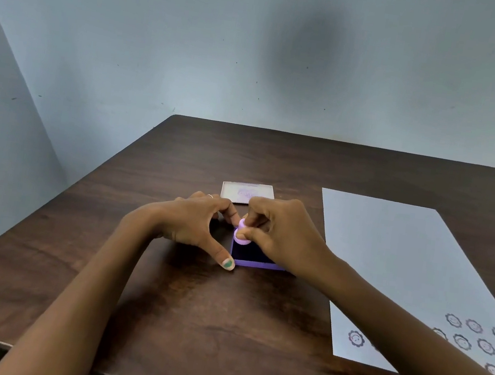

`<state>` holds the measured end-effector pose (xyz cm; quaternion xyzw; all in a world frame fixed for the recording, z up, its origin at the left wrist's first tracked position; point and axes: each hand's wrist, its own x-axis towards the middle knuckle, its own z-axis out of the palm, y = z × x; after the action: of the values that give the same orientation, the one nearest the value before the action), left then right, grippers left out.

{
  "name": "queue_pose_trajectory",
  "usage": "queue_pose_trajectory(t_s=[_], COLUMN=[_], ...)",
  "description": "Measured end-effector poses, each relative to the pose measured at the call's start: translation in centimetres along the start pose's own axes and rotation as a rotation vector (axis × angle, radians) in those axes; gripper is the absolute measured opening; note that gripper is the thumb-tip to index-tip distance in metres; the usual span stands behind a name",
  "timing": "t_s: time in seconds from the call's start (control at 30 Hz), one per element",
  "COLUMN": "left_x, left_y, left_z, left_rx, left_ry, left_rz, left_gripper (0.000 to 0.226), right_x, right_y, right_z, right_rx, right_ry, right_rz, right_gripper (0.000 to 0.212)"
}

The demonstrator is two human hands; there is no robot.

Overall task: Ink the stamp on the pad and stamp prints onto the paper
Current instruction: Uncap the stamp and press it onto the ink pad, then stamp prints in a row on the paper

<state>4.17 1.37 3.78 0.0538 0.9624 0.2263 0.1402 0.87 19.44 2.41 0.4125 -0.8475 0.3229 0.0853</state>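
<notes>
A small lilac stamp (242, 235) stands on the dark surface of a purple ink pad (256, 263) in the middle of the table. My right hand (281, 233) pinches the stamp from above and covers the pad's right part. My left hand (196, 224) braces the pad's left side, with the thumb at its front corner and the fingers behind it. A white sheet of paper (403, 266) lies to the right, with several round flower-face prints (472, 341) near its front end.
The pad's pale lid (247, 192) lies just behind my hands. The dark wooden table (189, 322) ends close to a blue-grey wall at the back and left. My right forearm crosses the paper's front corner.
</notes>
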Motion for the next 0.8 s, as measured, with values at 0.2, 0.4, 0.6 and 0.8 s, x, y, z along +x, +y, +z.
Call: queue_pose_trajectory(t_s=[0.2, 0.4, 0.6, 0.8], left_x=[0.0, 0.1, 0.2, 0.3], left_y=[-0.1, -0.1, -0.4, -0.4], left_z=[0.0, -0.1, -0.1, 0.0], left_rx=[-0.014, -0.017, -0.008, -0.015], left_ry=[0.006, -0.010, 0.018, 0.014], left_rz=[0.004, 0.013, -0.003, -0.007], left_gripper=[0.062, 0.066, 0.069, 0.071], right_x=[0.4, -0.4, -0.6, -0.8], right_y=[0.4, 1.8, 3.3, 3.9], right_z=[-1.1, -3.3, -4.8, -5.0], right_rx=[0.278, 1.199, 1.811, 1.884], right_ry=[0.023, 0.152, 0.119, 0.110], right_rz=[0.223, 0.518, 0.705, 0.740], right_gripper=[0.018, 0.031, 0.057, 0.070])
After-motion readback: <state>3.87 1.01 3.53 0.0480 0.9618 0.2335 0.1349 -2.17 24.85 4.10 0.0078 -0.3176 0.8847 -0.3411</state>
